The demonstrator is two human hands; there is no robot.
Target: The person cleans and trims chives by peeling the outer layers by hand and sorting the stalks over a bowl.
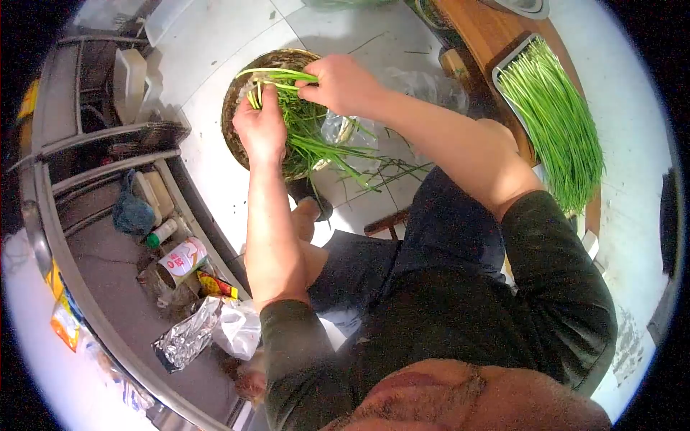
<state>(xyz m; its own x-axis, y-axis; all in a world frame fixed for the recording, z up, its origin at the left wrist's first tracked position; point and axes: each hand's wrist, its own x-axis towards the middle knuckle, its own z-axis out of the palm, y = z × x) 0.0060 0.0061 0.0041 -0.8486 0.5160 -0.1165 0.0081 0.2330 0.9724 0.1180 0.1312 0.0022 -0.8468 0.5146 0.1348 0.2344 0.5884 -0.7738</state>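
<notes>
Over a round woven basket [231,108], my left hand [263,128] pinches the lower ends of a few green stalks. The fingers of my right hand [341,86] close on long green stalks [277,74] that stretch across to the left above my left hand. More loose green stalks [316,147] lie in the basket and hang over its lower right edge. Clear plastic [366,136] shows beside them. At the right, a metal tray [501,77] holds a thick, neatly aligned bunch of long green stalks [553,122] with pale ends.
An open drawer [108,273] at the left contains a labelled can [182,260], a green-capped bottle [162,233], foil [188,335] and a white plastic bag [238,330]. A wooden board [474,29] stands at the upper right. Stray stalks lie on the tiled floor [230,57].
</notes>
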